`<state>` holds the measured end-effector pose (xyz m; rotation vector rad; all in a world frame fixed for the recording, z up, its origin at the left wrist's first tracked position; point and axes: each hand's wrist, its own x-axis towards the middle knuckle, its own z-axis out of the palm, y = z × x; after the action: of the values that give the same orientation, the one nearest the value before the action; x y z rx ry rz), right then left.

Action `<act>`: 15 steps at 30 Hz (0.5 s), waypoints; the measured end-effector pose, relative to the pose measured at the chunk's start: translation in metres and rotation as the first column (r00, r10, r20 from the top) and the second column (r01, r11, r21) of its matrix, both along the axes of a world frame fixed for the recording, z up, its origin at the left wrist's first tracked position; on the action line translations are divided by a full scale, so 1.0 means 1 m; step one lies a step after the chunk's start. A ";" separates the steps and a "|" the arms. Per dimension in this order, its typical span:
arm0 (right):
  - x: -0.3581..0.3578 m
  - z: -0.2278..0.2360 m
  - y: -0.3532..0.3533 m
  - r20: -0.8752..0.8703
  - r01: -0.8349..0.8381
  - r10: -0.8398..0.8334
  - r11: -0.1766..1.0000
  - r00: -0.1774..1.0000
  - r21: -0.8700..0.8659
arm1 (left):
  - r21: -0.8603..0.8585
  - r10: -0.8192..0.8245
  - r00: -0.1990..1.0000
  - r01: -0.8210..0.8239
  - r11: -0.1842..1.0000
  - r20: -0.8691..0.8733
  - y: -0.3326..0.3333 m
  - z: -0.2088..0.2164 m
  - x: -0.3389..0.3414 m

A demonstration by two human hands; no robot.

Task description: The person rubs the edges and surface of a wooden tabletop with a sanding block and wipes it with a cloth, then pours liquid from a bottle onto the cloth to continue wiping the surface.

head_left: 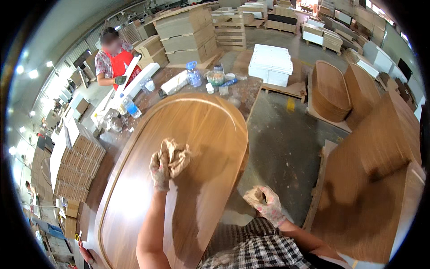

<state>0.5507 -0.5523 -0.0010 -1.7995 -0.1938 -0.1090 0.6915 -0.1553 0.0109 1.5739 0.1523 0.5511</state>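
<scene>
We see a large workshop with a scuffed grey floor (275,148) bearing a yellow mark (290,106). Past our brown workbench (251,88) we find a tall pale-brown stack (186,38) and a white stack (270,62); round lamps (33,74) glow leftward, and bright light (308,4) enters at the far end.

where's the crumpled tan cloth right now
In the head view, the crumpled tan cloth is left of centre, in the gloved left hand, over the wooden panel.
</scene>
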 end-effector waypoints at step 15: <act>0.102 -0.109 -0.142 -0.357 0.189 -0.175 0.982 0.918 0.005 | 0.958 0.555 0.828 -0.091 0.273 -0.079 -0.066 0.012 0.336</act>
<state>0.6522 -0.6944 -0.1097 -1.7621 0.2340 0.0818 1.0272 -0.2218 0.0234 2.8902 0.5997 0.6786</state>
